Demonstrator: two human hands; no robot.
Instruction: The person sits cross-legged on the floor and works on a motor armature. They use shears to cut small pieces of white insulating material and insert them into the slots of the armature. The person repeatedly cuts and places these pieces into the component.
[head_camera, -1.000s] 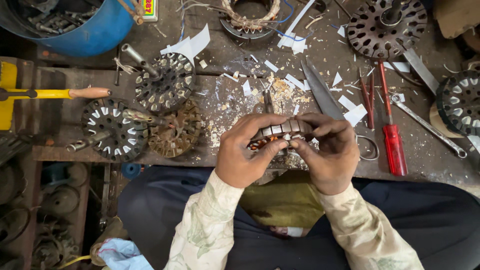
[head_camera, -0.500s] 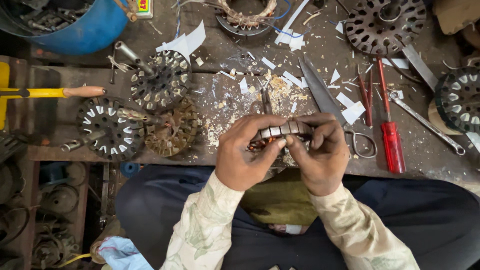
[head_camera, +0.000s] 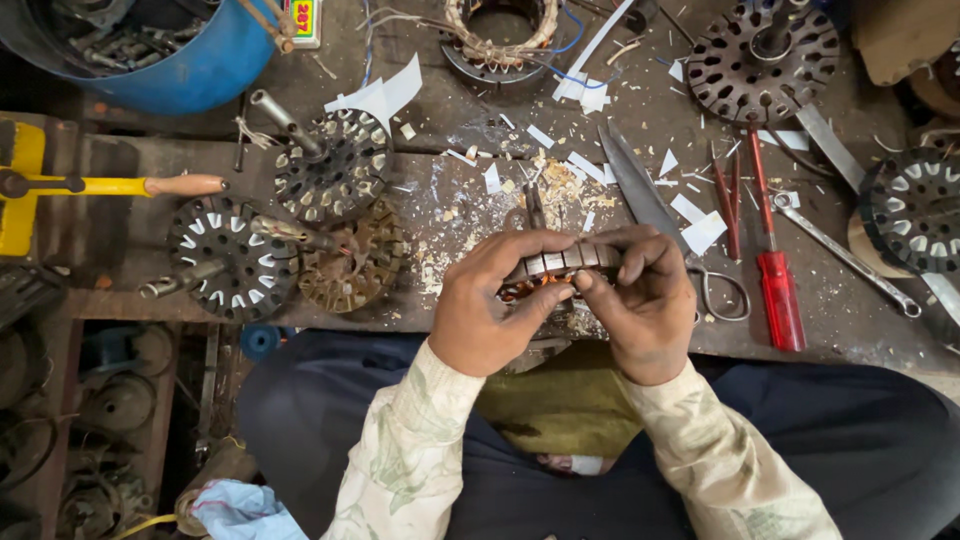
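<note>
Head view: laminated stator core (head_camera: 562, 262) at centre, above lap, pinched between left hand (head_camera: 490, 310) and right hand (head_camera: 645, 305), fingers closed around rim. Likely heavy, rigid; copper windings delicate. Red screwdriver (head_camera: 775, 285) at three o'clock.

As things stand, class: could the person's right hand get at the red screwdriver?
Probably yes. The red screwdriver lies just beside the right hand, with only the scissors between. But that hand and the left hand grip a motor core, so it must let go first.
</note>
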